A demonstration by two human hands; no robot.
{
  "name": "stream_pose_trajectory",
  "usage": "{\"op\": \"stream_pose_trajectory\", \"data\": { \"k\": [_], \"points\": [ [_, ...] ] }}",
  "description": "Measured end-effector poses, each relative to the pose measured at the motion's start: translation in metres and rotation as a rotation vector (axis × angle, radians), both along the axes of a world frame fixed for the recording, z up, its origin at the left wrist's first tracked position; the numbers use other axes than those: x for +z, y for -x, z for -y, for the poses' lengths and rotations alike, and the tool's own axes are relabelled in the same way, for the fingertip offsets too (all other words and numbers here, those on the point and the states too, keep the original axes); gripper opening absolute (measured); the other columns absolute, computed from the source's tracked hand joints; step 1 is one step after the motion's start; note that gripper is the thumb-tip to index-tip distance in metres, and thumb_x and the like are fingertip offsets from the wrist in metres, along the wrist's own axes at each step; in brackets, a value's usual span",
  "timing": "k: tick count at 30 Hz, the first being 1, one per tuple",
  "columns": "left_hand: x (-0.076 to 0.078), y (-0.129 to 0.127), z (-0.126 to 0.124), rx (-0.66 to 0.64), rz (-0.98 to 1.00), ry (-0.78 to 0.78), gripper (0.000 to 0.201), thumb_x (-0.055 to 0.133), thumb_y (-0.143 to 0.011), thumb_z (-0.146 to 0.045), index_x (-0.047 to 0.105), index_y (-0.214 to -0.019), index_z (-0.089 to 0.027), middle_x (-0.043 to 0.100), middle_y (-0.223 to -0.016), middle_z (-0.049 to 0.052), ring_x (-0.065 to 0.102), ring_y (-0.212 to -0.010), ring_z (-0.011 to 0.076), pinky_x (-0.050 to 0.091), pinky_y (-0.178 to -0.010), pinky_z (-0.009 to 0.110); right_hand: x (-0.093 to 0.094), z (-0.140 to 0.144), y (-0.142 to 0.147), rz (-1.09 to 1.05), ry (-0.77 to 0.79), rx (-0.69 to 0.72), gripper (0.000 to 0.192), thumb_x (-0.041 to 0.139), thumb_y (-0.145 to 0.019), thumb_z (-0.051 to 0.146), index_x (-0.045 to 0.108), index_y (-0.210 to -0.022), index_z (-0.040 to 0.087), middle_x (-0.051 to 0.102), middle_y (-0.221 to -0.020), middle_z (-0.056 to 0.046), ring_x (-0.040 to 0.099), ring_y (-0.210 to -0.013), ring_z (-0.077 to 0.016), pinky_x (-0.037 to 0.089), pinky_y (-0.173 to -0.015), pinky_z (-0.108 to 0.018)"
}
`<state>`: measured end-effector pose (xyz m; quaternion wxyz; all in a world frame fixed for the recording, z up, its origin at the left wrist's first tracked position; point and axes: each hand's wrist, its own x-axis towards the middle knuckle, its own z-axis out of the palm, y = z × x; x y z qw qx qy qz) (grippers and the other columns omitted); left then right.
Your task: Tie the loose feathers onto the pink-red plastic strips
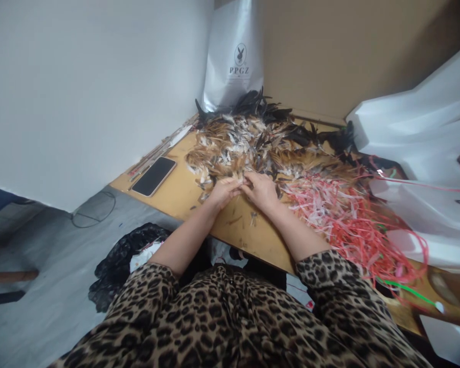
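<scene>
The left hand [224, 190] and the right hand [261, 190] meet at the near edge of the feather pile [249, 140] on the tabletop [184, 191], fingers closed together on a small tuft of feathers — how tight the pinch is I cannot tell. Judging from the pile, most of the sorting seems still to be done, as brown, white and black feathers lie mixed. Pink and red strips [345, 220] lie loose just to the right — no finished bundle is visible.
</scene>
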<state>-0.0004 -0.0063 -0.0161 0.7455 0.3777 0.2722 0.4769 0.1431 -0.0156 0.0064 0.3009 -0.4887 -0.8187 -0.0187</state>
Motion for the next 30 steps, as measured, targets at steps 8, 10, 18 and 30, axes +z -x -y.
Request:
{"op": "stream_pose_trajectory", "data": {
  "k": [8,10,18,30],
  "points": [
    [0.001,0.004,-0.003,0.146,0.015,0.042,0.019,0.064,-0.070,-0.025,0.065,-0.084,-0.011,0.067,-0.094,0.011,0.063,-0.089,0.0159,0.045,-0.083,0.029,0.009,-0.012,-0.016,-0.249,0.119,0.071,0.030,0.055,-0.076,0.035,0.059,-0.101,0.019,0.065,-0.088,-0.005,0.058,-0.079,-0.0175,0.040,-0.073,-0.029],
    [0.000,0.007,-0.007,0.196,0.037,0.075,0.016,0.060,-0.073,-0.023,0.063,-0.084,-0.012,0.066,-0.097,0.011,0.063,-0.089,0.0148,0.045,-0.082,0.026,0.010,-0.020,-0.029,-0.229,0.148,0.078,0.021,0.052,-0.077,0.031,0.064,-0.089,0.019,0.065,-0.084,-0.005,0.057,-0.078,-0.0168,0.040,-0.072,-0.028],
    [-0.002,0.010,-0.012,0.251,0.093,0.172,0.011,0.056,-0.077,-0.019,0.061,-0.085,-0.013,0.067,-0.092,0.008,0.063,-0.081,0.0110,0.047,-0.071,0.020,0.009,-0.024,-0.045,0.217,0.158,-0.028,0.020,0.052,-0.076,0.023,0.066,-0.090,0.021,0.063,-0.088,-0.008,0.050,-0.085,-0.0214,0.031,-0.073,-0.033],
    [0.000,0.008,-0.009,0.148,0.065,0.147,0.011,0.056,-0.076,-0.017,0.062,-0.085,-0.012,0.066,-0.097,0.008,0.063,-0.077,0.0085,0.047,-0.066,0.018,-0.002,-0.018,-0.027,0.348,0.024,0.023,0.026,0.043,-0.084,0.028,0.068,-0.088,0.023,0.054,-0.094,-0.009,0.039,-0.091,-0.0227,0.025,-0.074,-0.035]
  ]
}}
